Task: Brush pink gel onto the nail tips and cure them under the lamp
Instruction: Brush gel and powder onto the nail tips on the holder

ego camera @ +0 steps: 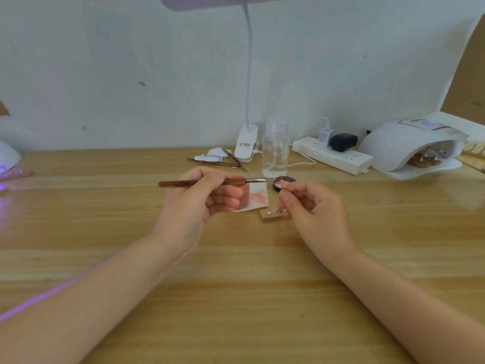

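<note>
Above the desk's (236, 258) middle, the left hand (199, 203) pinches a brush (210, 182) held level, its bristles pointing right toward a nail tip (283, 184). The right hand (312, 206) grips that tip's stand between thumb and forefinger, fingers curled. Pink gel seems to coat the tip, though it is small and blurred. At the desk's back right corner sits the lamp (409, 145).

power strip (332, 155), clear bottle (275, 148), tweezers (216, 162), desk lamp (246, 143)
</note>
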Tool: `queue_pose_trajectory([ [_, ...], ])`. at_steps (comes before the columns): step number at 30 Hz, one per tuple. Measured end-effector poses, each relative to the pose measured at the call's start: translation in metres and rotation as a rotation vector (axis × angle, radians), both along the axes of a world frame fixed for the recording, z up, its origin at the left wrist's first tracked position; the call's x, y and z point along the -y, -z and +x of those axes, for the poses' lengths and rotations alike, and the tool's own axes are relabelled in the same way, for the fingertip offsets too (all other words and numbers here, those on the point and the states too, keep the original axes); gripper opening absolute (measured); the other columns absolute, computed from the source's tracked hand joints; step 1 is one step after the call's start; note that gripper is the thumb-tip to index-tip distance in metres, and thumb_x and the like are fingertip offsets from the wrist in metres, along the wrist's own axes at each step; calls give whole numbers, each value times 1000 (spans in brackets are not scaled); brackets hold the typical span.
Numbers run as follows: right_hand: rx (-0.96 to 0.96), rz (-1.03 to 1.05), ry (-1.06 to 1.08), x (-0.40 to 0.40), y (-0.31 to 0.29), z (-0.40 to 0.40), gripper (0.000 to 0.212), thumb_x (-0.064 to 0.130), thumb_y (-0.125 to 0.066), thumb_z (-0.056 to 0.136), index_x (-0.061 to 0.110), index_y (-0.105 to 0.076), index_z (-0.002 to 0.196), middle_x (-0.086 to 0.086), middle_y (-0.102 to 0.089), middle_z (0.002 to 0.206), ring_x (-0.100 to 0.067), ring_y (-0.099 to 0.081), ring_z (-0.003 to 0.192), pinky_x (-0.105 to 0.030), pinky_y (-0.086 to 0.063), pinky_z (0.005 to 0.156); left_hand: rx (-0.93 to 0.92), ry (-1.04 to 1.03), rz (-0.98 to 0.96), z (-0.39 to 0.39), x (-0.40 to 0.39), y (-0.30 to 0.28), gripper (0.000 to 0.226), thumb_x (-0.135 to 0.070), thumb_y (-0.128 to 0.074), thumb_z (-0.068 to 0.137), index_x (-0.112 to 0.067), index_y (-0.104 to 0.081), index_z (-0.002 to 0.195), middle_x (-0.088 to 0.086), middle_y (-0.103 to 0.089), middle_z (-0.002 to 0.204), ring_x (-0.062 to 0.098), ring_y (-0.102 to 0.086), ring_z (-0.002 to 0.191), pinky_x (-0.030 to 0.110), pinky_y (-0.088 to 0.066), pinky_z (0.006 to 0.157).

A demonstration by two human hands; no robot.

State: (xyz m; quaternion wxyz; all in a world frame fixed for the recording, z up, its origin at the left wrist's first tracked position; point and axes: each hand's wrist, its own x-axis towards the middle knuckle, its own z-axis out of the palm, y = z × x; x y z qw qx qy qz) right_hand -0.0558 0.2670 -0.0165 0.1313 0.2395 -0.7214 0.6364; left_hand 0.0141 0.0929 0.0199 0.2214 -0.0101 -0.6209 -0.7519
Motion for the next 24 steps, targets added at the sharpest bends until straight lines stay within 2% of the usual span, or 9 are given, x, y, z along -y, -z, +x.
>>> queue_pose_trajectory([
  [4, 2, -5, -1, 1, 0, 1, 16, 7, -67, 86, 24, -66, 85, 4, -69, 70, -14, -66, 69, -33, -56, 71, -40, 86, 26, 0, -3, 2, 13, -13, -55, 86, -6, -66, 83, 15, -71, 73, 20, -67, 60, 24, -54, 56],
  [6, -4, -13, -1, 1, 0, 1, 17, 7, -67, 85, 24, -66, 85, 6, -69, 71, -13, -65, 68, -30, -56, 70, -28, 109, -2, 1, -4, 3, 16, -17, -57, 82, -6, -68, 86, 18, -71, 78, 20, -67, 62, 24, -54, 57],
  [8, -4, -17, -4, 0, 0, 1, 17, 8, -67, 85, 25, -66, 84, 6, -69, 71, -12, -65, 67, -27, -56, 68, -17, 101, -27, 1, -3, 4, 19, -10, -54, 89, -8, -71, 82, 23, -71, 82, 20, -67, 61, 23, -53, 56],
  [10, -1, -24, -10, 0, 0, 1, 19, 8, -67, 86, 27, -66, 84, 4, -69, 71, -12, -65, 66, -26, -55, 68, -21, 76, -34, 1, -1, 5, 38, -4, -46, 94, -15, -73, 71, 19, -70, 74, 19, -65, 57, 23, -52, 54],
  [12, 4, -31, -10, 0, 0, 1, 21, 8, -67, 86, 29, -65, 84, 4, -69, 71, -13, -64, 66, -27, -55, 68, -36, 59, -31, 1, 0, 3, 44, -2, -44, 95, -19, -73, 66, 13, -69, 67, 18, -63, 55, 23, -51, 53],
  [16, -3, -24, -3, 0, 0, 0, 22, 7, -67, 86, 29, -66, 83, 5, -69, 72, -12, -65, 66, -28, -56, 68, -53, 100, -16, 1, -2, 2, 33, -11, -50, 89, -20, -73, 67, 14, -69, 69, 18, -64, 56, 23, -51, 54],
  [20, -12, -24, 1, 0, -1, 2, 24, 7, -67, 86, 31, -65, 83, 5, -69, 73, -15, -65, 68, -30, -56, 68, -50, 133, -23, 0, -2, 6, 28, -13, -51, 88, -17, -73, 71, 27, -68, 82, 19, -64, 59, 24, -52, 55],
  [24, -21, -16, 5, 0, -2, 3, 22, 7, -66, 86, 29, -65, 84, 5, -69, 73, -13, -65, 67, -27, -56, 68, -58, 79, -3, -1, 1, 6, 25, -15, -51, 81, -18, -71, 66, 13, -70, 67, 19, -63, 54, 23, -50, 52],
])
